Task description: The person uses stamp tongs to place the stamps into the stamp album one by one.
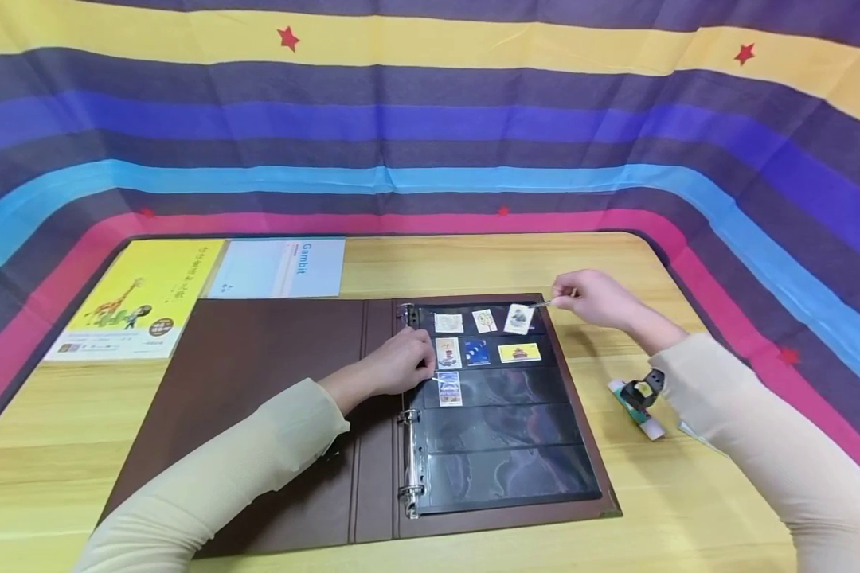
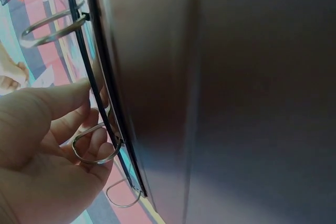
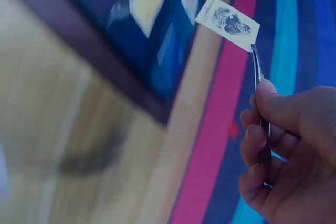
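Note:
In the head view, a brown ring binder [image 1: 287, 414] lies open with a black stamp album page [image 1: 502, 430] on its rings. My right hand [image 1: 588, 298] grips slim metal tweezers [image 3: 261, 72], whose tips pinch a small white stamp [image 3: 228, 22] with a dark figure on it. This stamp is raised over the top row's right end. My left hand [image 1: 401, 362], fingers curled, pinches the page's left edge between the binder rings [image 2: 97, 153]. Several stamps sit in the upper pockets, including a yellow one [image 1: 519, 352], a dark blue one [image 1: 476, 352] and a purple-blue one [image 1: 449, 390].
A yellow book [image 1: 136, 294] and a pale blue booklet [image 1: 279, 269] lie behind the binder at the left. Right of the binder, a small black and green object with a strap [image 1: 639, 402] is on the wooden table [image 1: 688, 509]. Striped cloth [image 1: 430, 119] hangs around the back.

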A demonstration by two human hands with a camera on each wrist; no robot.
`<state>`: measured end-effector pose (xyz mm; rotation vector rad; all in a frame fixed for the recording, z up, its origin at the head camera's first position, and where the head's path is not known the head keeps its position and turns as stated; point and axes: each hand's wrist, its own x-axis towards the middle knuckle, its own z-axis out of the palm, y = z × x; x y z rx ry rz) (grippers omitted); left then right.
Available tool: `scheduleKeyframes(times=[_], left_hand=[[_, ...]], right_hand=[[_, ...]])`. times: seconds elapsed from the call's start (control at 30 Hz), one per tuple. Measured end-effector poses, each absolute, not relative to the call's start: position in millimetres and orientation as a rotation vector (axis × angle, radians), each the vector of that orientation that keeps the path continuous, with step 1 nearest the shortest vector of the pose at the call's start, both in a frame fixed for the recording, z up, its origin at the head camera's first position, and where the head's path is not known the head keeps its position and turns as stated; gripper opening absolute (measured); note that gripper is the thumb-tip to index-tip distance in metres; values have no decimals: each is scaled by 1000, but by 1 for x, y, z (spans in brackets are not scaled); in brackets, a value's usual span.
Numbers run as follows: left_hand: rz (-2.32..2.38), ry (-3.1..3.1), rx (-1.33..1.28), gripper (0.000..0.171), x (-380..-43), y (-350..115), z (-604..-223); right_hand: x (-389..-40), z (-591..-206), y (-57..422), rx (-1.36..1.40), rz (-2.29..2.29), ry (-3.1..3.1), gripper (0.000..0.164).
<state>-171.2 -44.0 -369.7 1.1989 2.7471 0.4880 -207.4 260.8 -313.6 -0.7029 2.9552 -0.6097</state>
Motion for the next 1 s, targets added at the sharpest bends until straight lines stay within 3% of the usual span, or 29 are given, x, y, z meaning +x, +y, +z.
scheduleKeyframes(times=[0.4,1.0], left_hand=[[519,2772,1199,16,-171,-45,-374],[519,2770,1176,15,-168,-46,-371]], right_hand=[[-203,-340,211,-754,-556,2735,14],[-191,-348,206,-842,-465,2616,18]])
